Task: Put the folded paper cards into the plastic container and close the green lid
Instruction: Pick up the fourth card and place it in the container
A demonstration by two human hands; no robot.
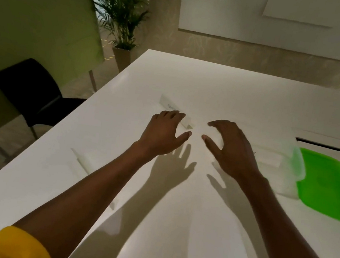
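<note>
A white folded paper card [171, 107] stands on the white table [224, 88], just beyond my left hand [164, 133]. That hand hovers over the card's near end with fingers spread, holding nothing. My right hand [230, 148] hangs beside it, fingers curled apart and empty. Another folded card [83, 160] lies faintly visible under my left forearm. To the right sits the clear plastic container [289, 166], with pale cards inside it. Its green lid [328, 184] lies next to it at the table's right edge.
A black chair [29, 90] stands left of the table, with a potted palm [122, 25] behind it. A dark slot [331, 148] runs across the tabletop behind the lid. A yellow sleeve [13, 244] shows at the bottom left.
</note>
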